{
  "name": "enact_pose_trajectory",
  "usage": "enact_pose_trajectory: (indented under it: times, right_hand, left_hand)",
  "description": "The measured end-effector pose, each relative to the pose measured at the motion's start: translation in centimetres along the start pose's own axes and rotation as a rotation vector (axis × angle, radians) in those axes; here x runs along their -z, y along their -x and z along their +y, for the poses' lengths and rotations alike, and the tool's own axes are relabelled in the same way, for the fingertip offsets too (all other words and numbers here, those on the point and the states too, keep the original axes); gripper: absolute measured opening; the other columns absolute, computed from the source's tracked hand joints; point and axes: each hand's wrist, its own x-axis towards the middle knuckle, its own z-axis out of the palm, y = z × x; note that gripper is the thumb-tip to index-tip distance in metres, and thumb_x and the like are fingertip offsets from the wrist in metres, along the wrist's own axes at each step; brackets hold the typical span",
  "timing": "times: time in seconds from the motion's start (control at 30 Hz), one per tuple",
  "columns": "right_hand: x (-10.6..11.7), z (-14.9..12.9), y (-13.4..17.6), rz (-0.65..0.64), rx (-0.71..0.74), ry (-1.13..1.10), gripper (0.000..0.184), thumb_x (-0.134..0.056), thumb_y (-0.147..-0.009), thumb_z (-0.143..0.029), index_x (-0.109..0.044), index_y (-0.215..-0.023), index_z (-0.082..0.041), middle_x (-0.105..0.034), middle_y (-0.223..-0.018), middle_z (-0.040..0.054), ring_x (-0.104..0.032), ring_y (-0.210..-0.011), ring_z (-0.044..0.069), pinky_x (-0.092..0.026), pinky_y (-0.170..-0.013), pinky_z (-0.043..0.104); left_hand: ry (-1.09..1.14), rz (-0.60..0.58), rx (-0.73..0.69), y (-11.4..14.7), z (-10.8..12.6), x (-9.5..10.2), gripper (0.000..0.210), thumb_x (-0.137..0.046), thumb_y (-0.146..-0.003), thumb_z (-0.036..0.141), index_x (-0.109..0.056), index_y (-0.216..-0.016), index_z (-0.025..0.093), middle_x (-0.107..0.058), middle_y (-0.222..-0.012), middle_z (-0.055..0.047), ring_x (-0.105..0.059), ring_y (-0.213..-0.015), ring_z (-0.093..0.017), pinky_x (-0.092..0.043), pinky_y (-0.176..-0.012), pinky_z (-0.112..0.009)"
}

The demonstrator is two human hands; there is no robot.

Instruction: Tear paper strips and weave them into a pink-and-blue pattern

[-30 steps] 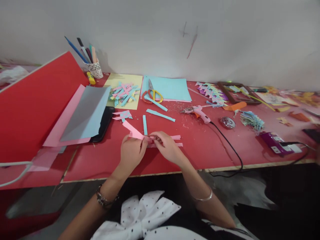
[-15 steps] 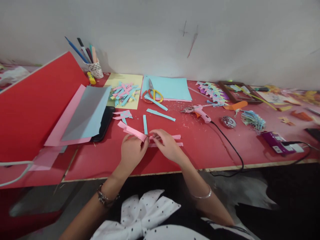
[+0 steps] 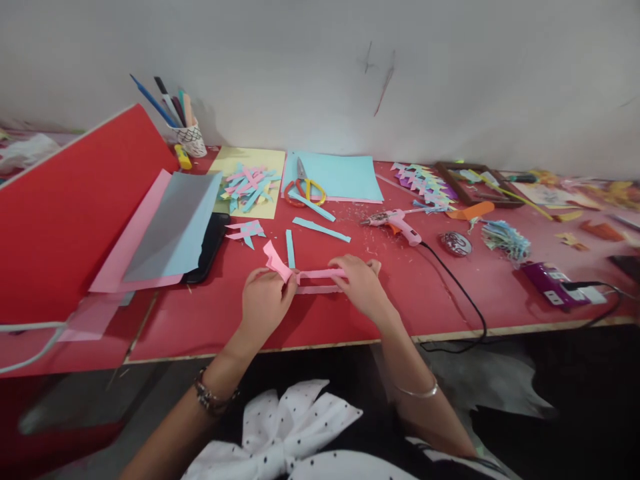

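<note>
Now the left hand (image 3: 265, 301) pinches a pink paper strip (image 3: 320, 274) over the red tabletop (image 3: 430, 307), its length running rightward under the right hand (image 3: 365, 288), whose grip is unclear, with a pale-blue paper strip (image 3: 290, 249) just beyond.

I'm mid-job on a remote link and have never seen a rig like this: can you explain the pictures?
There's no machine here: the left grip and right grip are a person's bare hands. One camera, worn on the head, takes every view, looking forward and down. The left grip pinches a bent pink paper strip. The right grip covers one end of the pink strips between the hands; whether it holds any is unclear. On the red table are light-blue strips, scissors, a pink glue gun and a cup of pens.
</note>
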Motion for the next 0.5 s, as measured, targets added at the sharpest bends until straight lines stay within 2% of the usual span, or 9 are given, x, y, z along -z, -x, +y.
enact_pose_trajectory:
  times: [0.17,0.33,0.43,0.5]
  right_hand:
    - [1.2,0.3,-0.2,0.028,-0.090,-0.141,0.015,-0.048,-0.077,-0.015,-0.061,-0.083,-0.020,-0.067,-0.094,0.0040,-0.058,-0.084,0.020,-0.021,-0.085,0.041]
    - [1.5,0.6,-0.4,0.027,-0.063,-0.166,0.010,-0.053,-0.072,-0.017,-0.057,-0.063,-0.018,-0.064,-0.068,0.0003,-0.058,-0.068,0.015,-0.025,-0.085,0.040]
    - [1.4,0.6,-0.4,0.045,-0.067,-0.268,0.004,-0.053,-0.072,-0.020,-0.057,-0.070,-0.019,-0.061,-0.064,-0.0021,-0.056,-0.064,0.013,-0.030,-0.084,0.039]
    - [1.5,0.6,-0.5,0.018,-0.044,-0.407,0.007,-0.052,-0.073,-0.022,-0.057,-0.077,-0.020,-0.061,-0.065,-0.0021,-0.056,-0.067,0.013,-0.035,-0.079,0.035]
  left_hand:
    - [0.006,0.009,-0.003,0.0,0.0,-0.1,0.045,-0.030,-0.085,0.029,-0.070,-0.070,0.014,-0.059,-0.048,-0.007,-0.056,-0.053,-0.019,-0.039,-0.068,-0.031]
    - [0.017,0.007,-0.019,0.0,0.0,0.0,0.043,-0.030,-0.085,0.027,-0.070,-0.077,0.015,-0.058,-0.047,-0.005,-0.056,-0.053,-0.019,-0.039,-0.067,-0.031]
    - [0.015,0.013,-0.008,0.1,0.0,0.0,0.043,-0.031,-0.085,0.027,-0.070,-0.072,0.014,-0.059,-0.048,-0.007,-0.057,-0.053,-0.019,-0.039,-0.068,-0.031]
    - [0.015,0.013,-0.005,0.1,0.0,-0.1,0.043,-0.031,-0.084,0.028,-0.070,-0.072,0.014,-0.060,-0.049,-0.007,-0.057,-0.054,-0.020,-0.039,-0.068,-0.032]
